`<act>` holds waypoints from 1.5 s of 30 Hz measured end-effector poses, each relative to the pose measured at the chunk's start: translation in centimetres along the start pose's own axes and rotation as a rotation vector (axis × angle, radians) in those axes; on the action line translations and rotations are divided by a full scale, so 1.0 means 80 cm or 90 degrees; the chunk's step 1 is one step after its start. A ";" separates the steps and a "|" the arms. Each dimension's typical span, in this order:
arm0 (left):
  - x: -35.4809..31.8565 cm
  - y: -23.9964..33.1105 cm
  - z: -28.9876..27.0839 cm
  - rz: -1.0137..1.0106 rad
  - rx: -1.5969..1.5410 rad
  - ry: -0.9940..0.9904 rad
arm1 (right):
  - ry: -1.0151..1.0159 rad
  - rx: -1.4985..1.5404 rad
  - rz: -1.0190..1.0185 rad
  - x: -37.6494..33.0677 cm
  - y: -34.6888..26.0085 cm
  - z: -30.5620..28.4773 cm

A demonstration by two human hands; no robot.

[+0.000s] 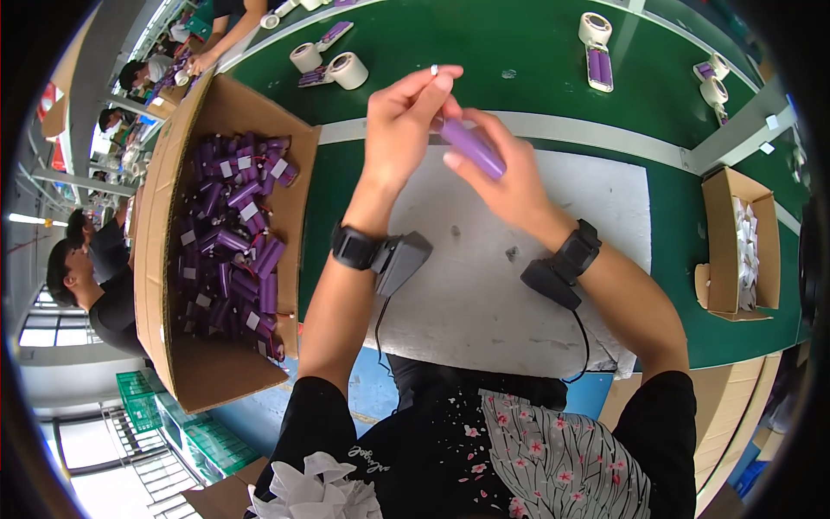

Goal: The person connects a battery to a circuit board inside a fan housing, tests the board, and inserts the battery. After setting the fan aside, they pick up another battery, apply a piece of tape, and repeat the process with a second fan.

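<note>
A purple shrink-wrapped cylindrical battery pack (474, 149) lies slanted in my right hand (512, 173), the fingers closed round it. Close beside it, my left hand (402, 121) is closed in a pinch, with a small white piece (435, 70) showing at the fingertips. The frame does not show whether that piece is joined to the pack. Both hands are above the far edge of a grey-white mat (553, 233). To the left stands an open cardboard box (160, 285) heaped with purple battery packs (232, 240), several bearing white labels.
White tape rolls with purple packs (348, 71) sit on the green bench (467, 43) at the far left, others (596, 52) at the far right. A grey rail (605, 137) crosses the bench. A smaller carton (719, 225) holds white pieces. Other people work at the left.
</note>
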State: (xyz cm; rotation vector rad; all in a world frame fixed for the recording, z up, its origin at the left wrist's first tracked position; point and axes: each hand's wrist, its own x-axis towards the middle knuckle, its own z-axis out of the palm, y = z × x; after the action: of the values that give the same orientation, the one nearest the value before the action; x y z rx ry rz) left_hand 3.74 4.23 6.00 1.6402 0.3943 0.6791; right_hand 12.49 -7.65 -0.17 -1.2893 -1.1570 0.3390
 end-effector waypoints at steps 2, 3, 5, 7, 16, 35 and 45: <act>0.016 -0.030 0.020 -0.007 -0.106 0.054 | 0.025 -0.017 0.062 0.000 -0.001 -0.003; 0.022 -0.043 0.028 -0.011 -0.158 0.078 | 0.050 -0.027 0.119 0.002 0.001 -0.004; 0.018 -0.069 0.037 -0.040 -0.213 0.059 | 0.082 -0.039 0.182 0.006 0.011 -0.005; 0.010 -0.092 0.044 -0.101 -0.317 0.035 | 0.115 -0.162 0.041 0.010 0.029 -0.001; -0.002 -0.085 0.034 -0.106 -0.196 -0.049 | 0.060 -0.279 -0.085 0.001 0.020 0.009; -0.005 -0.083 0.020 0.029 0.020 0.005 | -0.098 -0.168 0.046 -0.003 0.014 -0.003; -0.006 -0.080 0.019 0.004 0.044 -0.008 | -0.150 -0.117 0.137 -0.002 0.010 -0.006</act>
State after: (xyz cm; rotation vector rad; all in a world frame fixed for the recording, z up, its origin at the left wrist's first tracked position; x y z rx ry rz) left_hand 5.06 3.95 -0.47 1.7102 0.4078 0.6662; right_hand 13.14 -7.79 -0.89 -1.5722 -1.2712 0.5653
